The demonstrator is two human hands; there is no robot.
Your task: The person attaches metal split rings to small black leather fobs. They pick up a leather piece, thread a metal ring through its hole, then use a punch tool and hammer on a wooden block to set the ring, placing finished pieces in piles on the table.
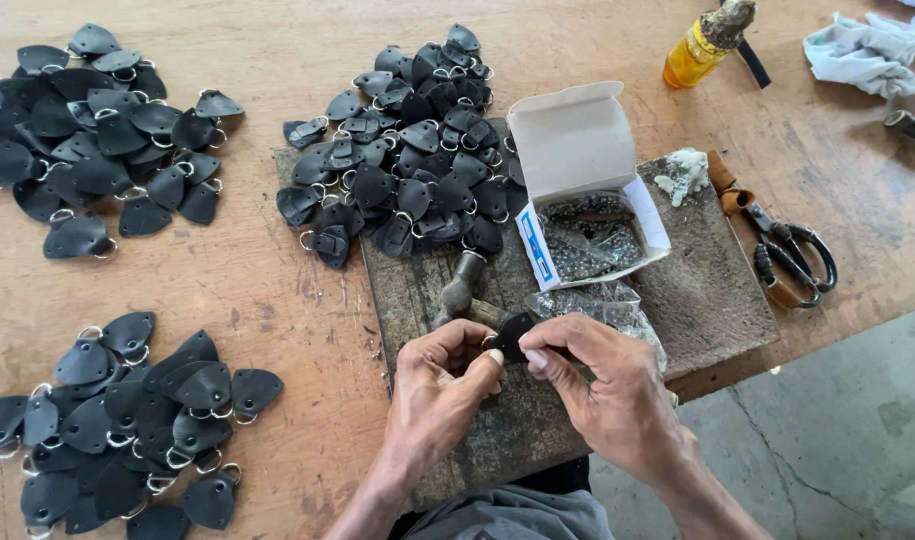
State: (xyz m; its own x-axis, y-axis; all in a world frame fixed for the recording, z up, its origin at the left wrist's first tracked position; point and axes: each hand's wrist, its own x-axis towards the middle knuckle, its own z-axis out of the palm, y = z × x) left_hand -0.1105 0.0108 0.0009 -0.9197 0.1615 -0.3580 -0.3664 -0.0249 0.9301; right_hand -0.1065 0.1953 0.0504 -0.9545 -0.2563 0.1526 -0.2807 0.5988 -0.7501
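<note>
Both hands meet over the near edge of the dark work slab (698,300), the landmark for everything else here, and share one small black leather tab (512,336). The left hand (443,385) has its fingers curled closed and pinches the tab's left side between thumb and forefinger; the right hand (603,385) is likewise closed on it, thumb and fingertips pressing the tab's right edge. Held this way, between two pinches and just above the slab, the piece looks steadied for fine work at close range. A hammer (462,285) lies on the slab just beyond the hands, head away from the person, apparently parked within easy reach. An open white cardboard box (578,150) of small metal pieces sits toward the slab's far middle, with a clear plastic bag (603,305) of the same kind just in front of it, next to the right hand. A heap of black tabs with metal rings (408,160) covers the slab's far left corner. Two more heaps, one far (88,130) and one near (128,420), lie on the worktop (258,290) left of the slab. Scissors (793,255) rest at the slab's right edge, with a yellow bottle (700,48) and a pale cloth (863,55) beyond its far right corner.
</note>
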